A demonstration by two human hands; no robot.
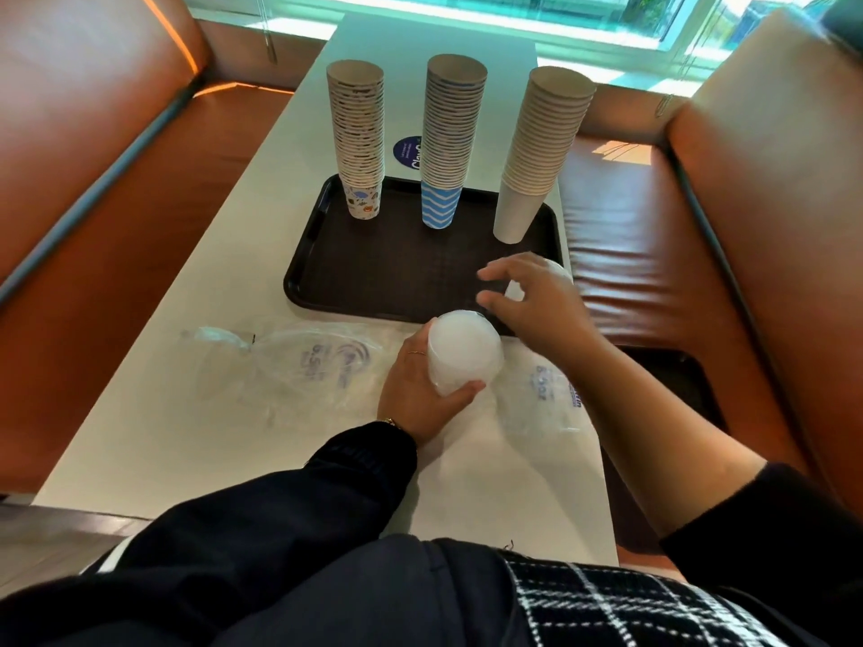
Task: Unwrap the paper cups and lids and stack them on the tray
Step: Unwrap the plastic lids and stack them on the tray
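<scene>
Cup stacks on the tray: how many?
3, all upside down along the tray's far edge: patterned stack at the left, blue zigzag stack in the middle, plain white stack at the right corner. None looks hidden.

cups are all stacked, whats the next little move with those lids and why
Probably carry the stack of lids gripped in the left hand onto the bare tray floor: three cup stacks already stand there, and the right hand hovers at the tray's near right corner.
</scene>
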